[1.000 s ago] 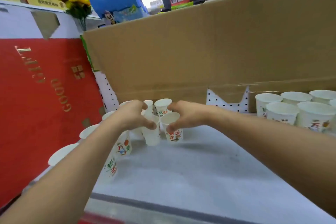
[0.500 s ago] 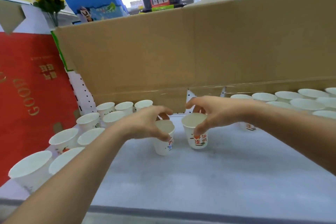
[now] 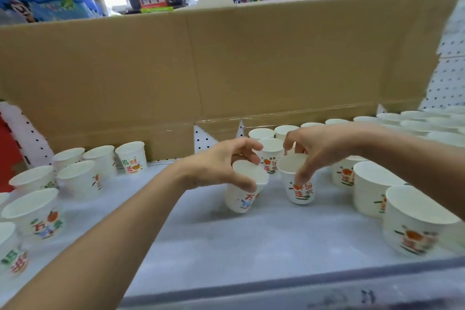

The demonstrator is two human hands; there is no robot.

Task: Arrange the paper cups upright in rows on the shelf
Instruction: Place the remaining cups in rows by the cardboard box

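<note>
White printed paper cups stand upright on the grey shelf. My left hand grips the rim of one cup, which tilts slightly above the shelf near the middle. My right hand pinches the rim of a second cup just to its right, thumb on the front of the cup. Right behind these stands a third cup, partly hidden by my fingers. A group of cups fills the left side, and another group runs along the right.
A tall brown cardboard sheet forms the back wall behind the cups. White pegboard rises at the right, and a red panel shows at the far left. The shelf's grey front lip runs along the bottom.
Both hands have carried their cups rightward from the left group toward the right group. The view has swung right, so more right-side cups show.
</note>
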